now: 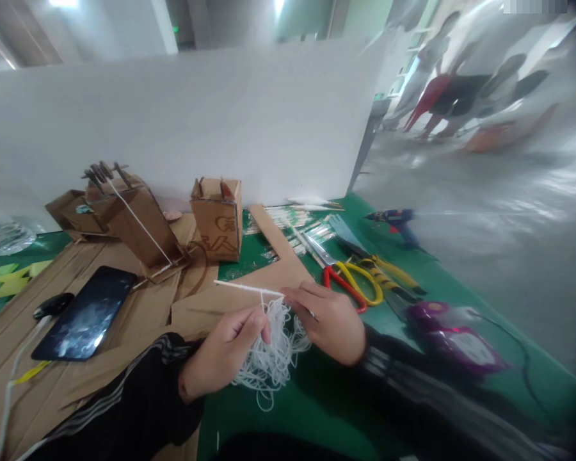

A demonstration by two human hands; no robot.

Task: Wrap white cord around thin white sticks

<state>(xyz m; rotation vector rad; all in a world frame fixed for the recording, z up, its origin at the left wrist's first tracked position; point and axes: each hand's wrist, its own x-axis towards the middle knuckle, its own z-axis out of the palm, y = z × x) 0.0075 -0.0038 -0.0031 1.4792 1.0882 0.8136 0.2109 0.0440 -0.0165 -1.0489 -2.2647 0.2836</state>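
Note:
My right hand (327,320) is closed on one end of a thin white stick (237,286), which points out to the left. White string (262,299) loops round the stick and runs down to my left hand (230,349), whose fingers pinch it. Below and between both hands lies a loose, tangled heap of the same string (271,365) on the green table (249,422). A cut piece of cardboard (249,278) lies flat just behind the stick.
Scissors (350,282), pliers (398,272), a glue gun (396,221) and a purple device (456,339) lie to the right. Left are a phone (86,314) and a cardboard construction (137,221). A cardboard box (218,221) and several sticks (292,224) stand or lie behind. People (456,96) are beyond.

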